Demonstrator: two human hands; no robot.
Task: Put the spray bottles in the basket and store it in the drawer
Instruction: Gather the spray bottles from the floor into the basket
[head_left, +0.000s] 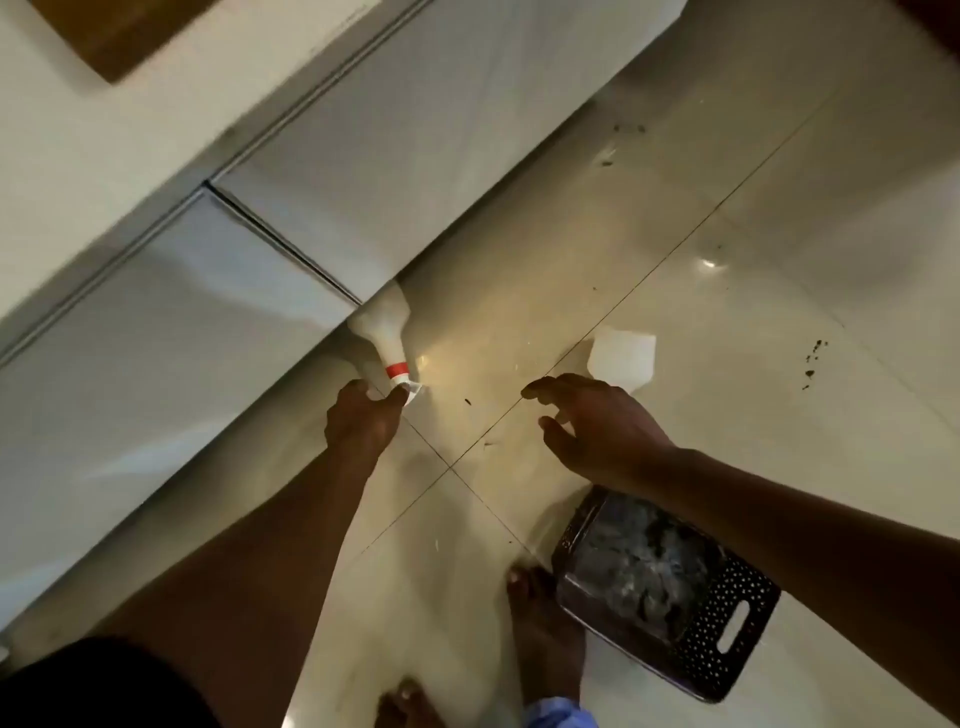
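Observation:
A white spray bottle (382, 327) with a red collar stands on the tiled floor against the base of the cabinet. My left hand (361, 421) is closed around its spray head. A second white bottle (621, 356) stands further right on the floor, partly hidden behind my right hand (597, 428), which hovers in front of it with fingers spread and nothing in it. The dark perforated basket (727, 629) with a handle slot sits on the floor at the lower right, under my right forearm.
White drawer fronts (171, 322) run along the left, all closed. Glossy cream floor tiles (727, 249) with dark specks stretch to the right. My bare feet (540, 618) stand beside the basket.

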